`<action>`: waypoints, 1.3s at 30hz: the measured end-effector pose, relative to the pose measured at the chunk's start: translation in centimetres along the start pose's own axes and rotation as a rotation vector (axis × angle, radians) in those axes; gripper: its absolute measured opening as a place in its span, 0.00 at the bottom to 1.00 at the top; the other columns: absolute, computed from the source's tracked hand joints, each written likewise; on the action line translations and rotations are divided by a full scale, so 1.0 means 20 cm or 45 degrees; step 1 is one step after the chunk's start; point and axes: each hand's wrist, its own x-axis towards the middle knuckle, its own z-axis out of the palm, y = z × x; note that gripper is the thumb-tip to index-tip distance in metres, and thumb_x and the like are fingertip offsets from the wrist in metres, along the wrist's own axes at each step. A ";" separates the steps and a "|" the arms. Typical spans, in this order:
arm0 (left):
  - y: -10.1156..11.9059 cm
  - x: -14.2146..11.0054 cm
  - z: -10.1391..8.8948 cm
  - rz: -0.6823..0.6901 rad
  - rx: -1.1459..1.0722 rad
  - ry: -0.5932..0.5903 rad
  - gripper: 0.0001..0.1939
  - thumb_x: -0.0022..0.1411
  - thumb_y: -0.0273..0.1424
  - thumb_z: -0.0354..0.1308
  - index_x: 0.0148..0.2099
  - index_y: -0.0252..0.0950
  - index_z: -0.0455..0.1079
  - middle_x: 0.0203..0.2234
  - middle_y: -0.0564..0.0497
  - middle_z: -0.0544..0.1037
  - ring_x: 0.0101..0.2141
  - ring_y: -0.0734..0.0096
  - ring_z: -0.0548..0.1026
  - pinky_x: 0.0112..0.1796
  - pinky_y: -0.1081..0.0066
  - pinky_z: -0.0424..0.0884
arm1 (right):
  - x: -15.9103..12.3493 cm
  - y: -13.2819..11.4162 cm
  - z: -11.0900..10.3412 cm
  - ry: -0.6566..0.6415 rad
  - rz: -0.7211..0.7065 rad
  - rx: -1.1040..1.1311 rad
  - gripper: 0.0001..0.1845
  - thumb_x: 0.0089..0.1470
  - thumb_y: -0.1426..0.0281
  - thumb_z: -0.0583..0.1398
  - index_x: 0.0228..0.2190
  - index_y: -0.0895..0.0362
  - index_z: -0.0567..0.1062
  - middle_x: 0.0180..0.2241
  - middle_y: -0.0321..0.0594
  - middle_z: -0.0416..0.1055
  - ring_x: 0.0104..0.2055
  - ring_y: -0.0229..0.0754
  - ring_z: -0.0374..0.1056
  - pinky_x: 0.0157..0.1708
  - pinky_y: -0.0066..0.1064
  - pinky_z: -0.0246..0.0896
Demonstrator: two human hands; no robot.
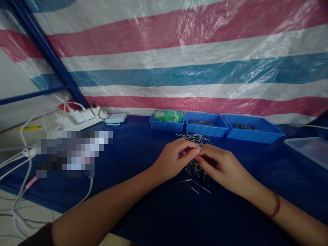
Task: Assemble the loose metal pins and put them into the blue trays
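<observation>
Over a loose pile of thin metal pins, which look like blind rivets, my two hands meet at the fingertips. My left hand is closed, thumb and forefinger pinched together. Closed in a similar pinch, my right hand touches the left fingertips. Whatever sits between the fingers is too small and too covered to make out. Pins stick out behind and below both hands, and a few lie apart nearer to me. The hands hide the middle of the pile.
Behind the pile stand three blue bins: one with green packets, a middle bin and a right bin with metal pins. A clear plastic container is at right. A power strip, cables and a light-blue device lie left.
</observation>
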 end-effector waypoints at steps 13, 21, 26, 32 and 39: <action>-0.02 0.00 0.01 0.052 0.006 0.021 0.08 0.63 0.26 0.51 0.41 0.34 0.71 0.36 0.49 0.75 0.38 0.73 0.73 0.37 0.74 0.69 | 0.00 0.02 0.01 0.152 0.055 -0.016 0.06 0.53 0.72 0.56 0.27 0.57 0.72 0.25 0.35 0.68 0.24 0.35 0.63 0.25 0.28 0.58; -0.04 0.00 0.01 -0.105 0.007 0.065 0.07 0.63 0.27 0.51 0.41 0.36 0.69 0.36 0.50 0.76 0.36 0.70 0.73 0.37 0.70 0.70 | -0.01 0.02 0.00 0.343 0.083 -0.067 0.03 0.52 0.71 0.58 0.29 0.56 0.72 0.26 0.35 0.69 0.24 0.35 0.64 0.24 0.27 0.58; -0.07 0.00 0.03 -0.197 -0.049 0.047 0.08 0.64 0.29 0.49 0.43 0.35 0.66 0.37 0.49 0.74 0.37 0.70 0.73 0.38 0.68 0.70 | -0.01 0.01 -0.01 0.385 0.079 -0.093 0.03 0.54 0.70 0.58 0.31 0.55 0.72 0.27 0.36 0.70 0.26 0.36 0.64 0.25 0.28 0.58; -0.06 0.00 0.02 -0.221 -0.038 -0.006 0.11 0.66 0.34 0.46 0.44 0.35 0.65 0.37 0.49 0.73 0.37 0.69 0.73 0.39 0.67 0.69 | -0.01 -0.04 -0.05 0.270 0.011 -0.071 0.11 0.57 0.67 0.54 0.25 0.56 0.71 0.25 0.38 0.69 0.26 0.37 0.65 0.26 0.29 0.58; -0.06 0.03 -0.04 -0.243 0.008 0.109 0.16 0.66 0.33 0.45 0.54 0.35 0.60 0.39 0.47 0.72 0.37 0.69 0.72 0.39 0.67 0.69 | 0.03 0.18 -0.32 0.836 0.602 -0.576 0.17 0.53 0.62 0.56 0.30 0.62 0.76 0.25 0.46 0.73 0.27 0.41 0.67 0.29 0.32 0.56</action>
